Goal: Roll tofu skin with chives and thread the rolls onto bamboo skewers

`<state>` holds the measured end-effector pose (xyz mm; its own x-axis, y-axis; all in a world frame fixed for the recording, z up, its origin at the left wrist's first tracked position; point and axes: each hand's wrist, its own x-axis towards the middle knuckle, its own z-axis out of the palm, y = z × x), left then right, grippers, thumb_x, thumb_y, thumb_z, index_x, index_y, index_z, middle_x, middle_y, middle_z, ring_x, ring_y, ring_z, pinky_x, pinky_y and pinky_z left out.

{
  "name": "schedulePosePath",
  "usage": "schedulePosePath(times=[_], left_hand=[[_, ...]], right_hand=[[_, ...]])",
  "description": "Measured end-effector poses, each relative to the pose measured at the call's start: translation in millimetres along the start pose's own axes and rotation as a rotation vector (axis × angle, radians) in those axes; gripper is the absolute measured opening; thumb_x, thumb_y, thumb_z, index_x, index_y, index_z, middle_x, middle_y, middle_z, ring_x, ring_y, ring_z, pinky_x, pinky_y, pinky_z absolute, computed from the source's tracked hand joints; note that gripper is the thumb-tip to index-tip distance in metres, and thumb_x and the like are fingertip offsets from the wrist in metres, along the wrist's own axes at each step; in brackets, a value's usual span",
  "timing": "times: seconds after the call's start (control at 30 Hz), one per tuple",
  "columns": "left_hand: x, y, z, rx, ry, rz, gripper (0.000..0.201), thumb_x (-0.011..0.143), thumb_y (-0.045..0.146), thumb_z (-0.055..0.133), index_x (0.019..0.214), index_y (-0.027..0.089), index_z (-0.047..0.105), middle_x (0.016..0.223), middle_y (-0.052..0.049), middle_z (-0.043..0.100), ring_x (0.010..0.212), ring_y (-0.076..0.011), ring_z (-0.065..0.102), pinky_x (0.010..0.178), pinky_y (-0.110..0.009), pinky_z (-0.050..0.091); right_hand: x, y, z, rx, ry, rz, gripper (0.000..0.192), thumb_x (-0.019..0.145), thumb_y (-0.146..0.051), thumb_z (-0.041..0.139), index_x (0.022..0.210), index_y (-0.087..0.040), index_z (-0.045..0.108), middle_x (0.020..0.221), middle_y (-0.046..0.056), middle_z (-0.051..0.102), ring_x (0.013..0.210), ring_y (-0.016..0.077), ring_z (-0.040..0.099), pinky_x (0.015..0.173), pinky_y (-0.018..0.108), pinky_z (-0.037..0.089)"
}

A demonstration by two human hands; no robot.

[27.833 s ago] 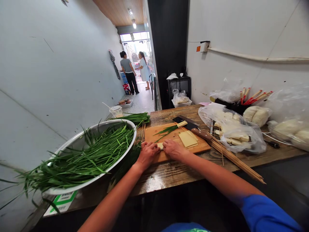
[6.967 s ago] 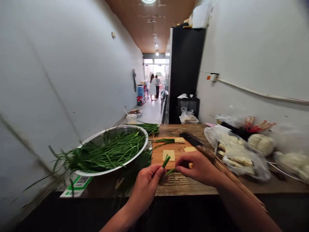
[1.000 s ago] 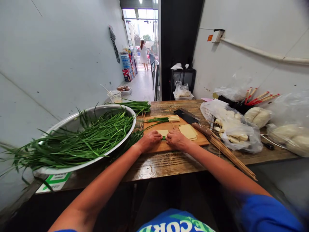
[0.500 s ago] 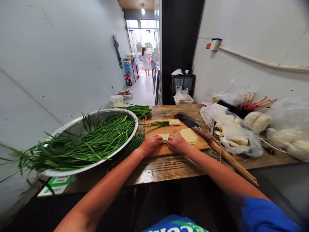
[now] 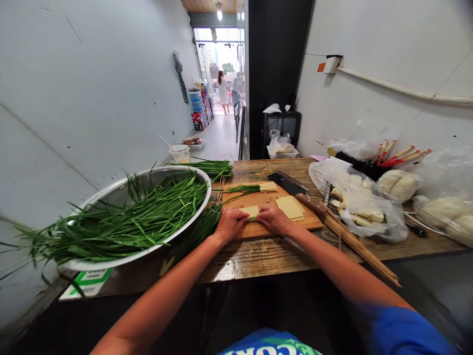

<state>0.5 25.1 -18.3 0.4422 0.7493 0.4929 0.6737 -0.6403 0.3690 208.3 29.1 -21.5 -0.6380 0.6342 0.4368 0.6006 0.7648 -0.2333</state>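
Observation:
On the wooden cutting board point(image 5: 266, 230), my left hand point(image 5: 232, 223) and my right hand point(image 5: 274, 220) pinch the near edge of a pale yellow tofu sheet point(image 5: 250, 210), one at each end. A bit of green chive point(image 5: 252, 218) shows between my fingertips at that edge; the rest is hidden under the fingers. Just right of my right hand lies a stack of similar tofu sheets point(image 5: 290, 208). A cut bundle of chives point(image 5: 246, 189) rests along the board's far side. One thin skewer point(image 5: 266, 197) lies beyond my right hand.
A large metal basin point(image 5: 209, 187) heaped with long chives point(image 5: 155, 212) stands on the left. To the right lie a cleaver point(image 5: 288, 183), a bundle of bamboo skewers point(image 5: 354, 244) and a plastic bag of pale pieces point(image 5: 358, 197). More chives point(image 5: 214, 168) lie behind the board.
My fingers have shifted slightly along the near edge of the tofu sheet, and less green shows between them. The view has moved a little.

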Motion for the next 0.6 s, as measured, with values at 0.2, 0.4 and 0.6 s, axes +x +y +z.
schedulePosePath(times=[0.2, 0.4, 0.6], left_hand=[[-4, 4, -6.5, 0.113, -0.036, 0.124, 0.016, 0.084, 0.023, 0.056, 0.076, 0.021, 0.071, 0.070, -0.001, 0.068, 0.069, -0.0149, 0.059, 0.070, -0.029, 0.040], [-7, 9, -10.9, 0.206, -0.039, 0.238, 0.019, 0.087, 0.031, 0.053, 0.081, 0.022, 0.068, 0.073, -0.001, 0.067, 0.075, -0.0154, 0.056, 0.073, -0.031, 0.037], [-5, 6, -8.0, 0.162, -0.023, 0.215, 0.025, 0.088, 0.027, 0.049, 0.075, 0.022, 0.069, 0.070, -0.002, 0.066, 0.073, -0.0148, 0.057, 0.073, -0.031, 0.038]], right_hand=[[14, 11, -11, 0.194, -0.166, 0.027, 0.017, 0.083, -0.019, 0.057, 0.073, -0.016, 0.071, 0.069, 0.002, 0.061, 0.064, 0.0098, 0.051, 0.061, 0.021, 0.037], [22, 17, -15, 0.201, -0.222, -0.011, 0.015, 0.080, -0.016, 0.059, 0.073, -0.015, 0.072, 0.066, 0.001, 0.062, 0.058, 0.0089, 0.050, 0.056, 0.020, 0.035], [10, 12, -13, 0.207, -0.135, -0.028, 0.019, 0.085, -0.021, 0.055, 0.077, -0.016, 0.071, 0.074, 0.003, 0.061, 0.067, 0.0104, 0.052, 0.063, 0.021, 0.037]])
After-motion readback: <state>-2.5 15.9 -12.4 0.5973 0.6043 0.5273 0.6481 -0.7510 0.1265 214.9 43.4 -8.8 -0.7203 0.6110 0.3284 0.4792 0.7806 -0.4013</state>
